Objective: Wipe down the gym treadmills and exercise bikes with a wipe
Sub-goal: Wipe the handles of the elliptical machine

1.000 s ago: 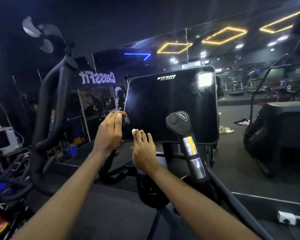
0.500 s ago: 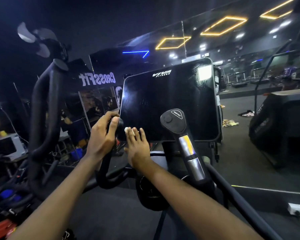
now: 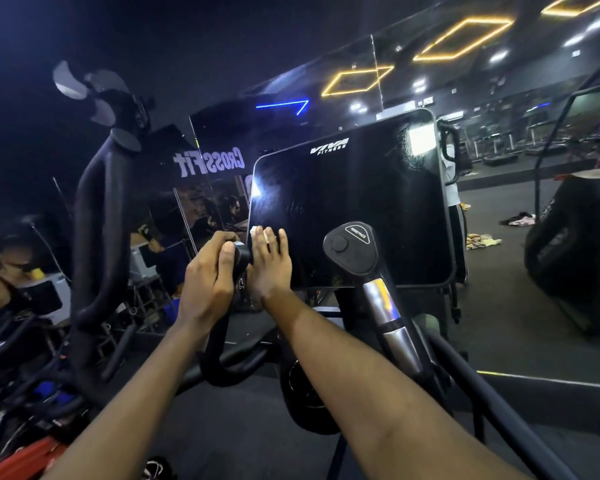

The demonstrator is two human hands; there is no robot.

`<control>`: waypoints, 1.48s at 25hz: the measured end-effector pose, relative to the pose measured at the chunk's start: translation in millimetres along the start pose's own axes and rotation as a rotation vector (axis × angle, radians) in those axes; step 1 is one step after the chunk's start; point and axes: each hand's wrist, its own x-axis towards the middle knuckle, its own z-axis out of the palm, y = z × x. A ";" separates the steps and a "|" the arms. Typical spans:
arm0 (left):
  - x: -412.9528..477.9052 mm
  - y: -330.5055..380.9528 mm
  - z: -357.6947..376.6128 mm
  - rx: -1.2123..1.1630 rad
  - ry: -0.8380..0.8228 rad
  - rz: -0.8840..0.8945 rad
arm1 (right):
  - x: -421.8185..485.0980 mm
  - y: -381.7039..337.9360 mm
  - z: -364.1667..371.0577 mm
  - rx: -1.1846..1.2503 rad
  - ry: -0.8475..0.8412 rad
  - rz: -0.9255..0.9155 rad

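An exercise bike stands in front of me with a large glossy black console screen (image 3: 354,209) marked Viva Fitness. My right hand (image 3: 270,263) lies flat on the screen's lower left corner, pressing a small white wipe (image 3: 258,232) that shows only at the fingertips. My left hand (image 3: 210,277) grips the black handlebar end (image 3: 241,254) just left of the screen. A black resistance lever (image 3: 352,249) with a silver stem rises to the right of my right hand.
A tall curved black handle (image 3: 97,230) of the machine stands at the left, with a wall fan (image 3: 94,95) above it. Cluttered gear lies at lower left. A mirrored wall behind reflects treadmills; another black machine (image 3: 575,237) stands at the right.
My right hand has slid the wipe leftward along the bottom of the screen to its lower left corner. My left hand has kept its grip on the handlebar.
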 end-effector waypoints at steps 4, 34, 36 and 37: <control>1.8 -1.2 -0.1 -0.006 -0.003 0.007 | 0.5 -5.9 7.9 -0.058 0.001 -0.042; 14.6 -7.9 -0.8 -0.001 -0.056 0.016 | 118.0 36.9 -32.2 0.133 0.141 0.189; 6.3 -8.3 -1.4 -0.015 -0.047 -0.006 | 106.5 37.1 -28.6 0.131 0.156 0.205; 1.5 -9.7 -1.7 -0.022 -0.045 -0.026 | 101.6 36.3 -25.2 0.124 0.154 0.189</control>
